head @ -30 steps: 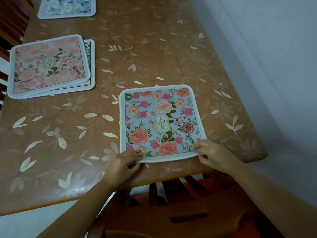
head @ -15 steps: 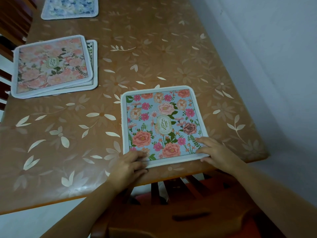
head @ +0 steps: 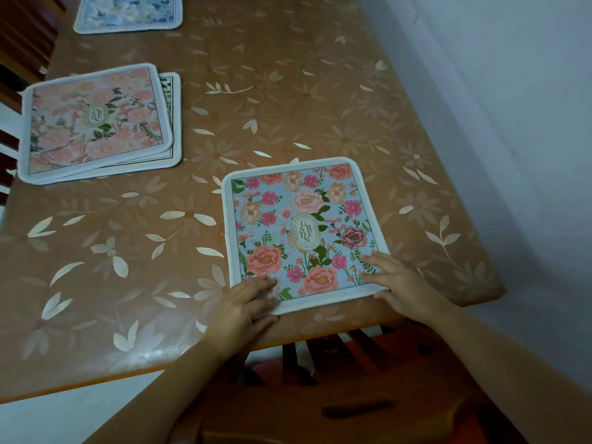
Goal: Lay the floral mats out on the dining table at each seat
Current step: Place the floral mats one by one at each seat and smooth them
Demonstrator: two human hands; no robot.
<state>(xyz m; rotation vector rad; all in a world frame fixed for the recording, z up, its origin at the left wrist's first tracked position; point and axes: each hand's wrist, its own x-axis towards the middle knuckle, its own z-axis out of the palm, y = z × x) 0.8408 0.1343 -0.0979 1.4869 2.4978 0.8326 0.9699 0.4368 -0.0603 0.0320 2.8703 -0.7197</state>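
- A blue floral mat (head: 301,232) is laid flat on the dining table (head: 288,91), close to its near edge, above a wooden chair (head: 336,395).
- Its near-left corner is pressed by the left hand (head: 243,307), fingers flat and spread, nothing gripped.
- Its near-right corner is covered by the right hand (head: 395,278), likewise flat and unclenched.
- A pink floral mat (head: 93,121) is stacked on another mat (head: 174,123) at the left edge.
- A pale blue mat (head: 128,11) is seen at the far end.

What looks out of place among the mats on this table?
The pink mat at the left edge lies skewed on top of another mat, whose border peeks out along its right and near sides: two stacked at one seat. The blue mat under both hands and the pale mat at the far end lie flat and single.
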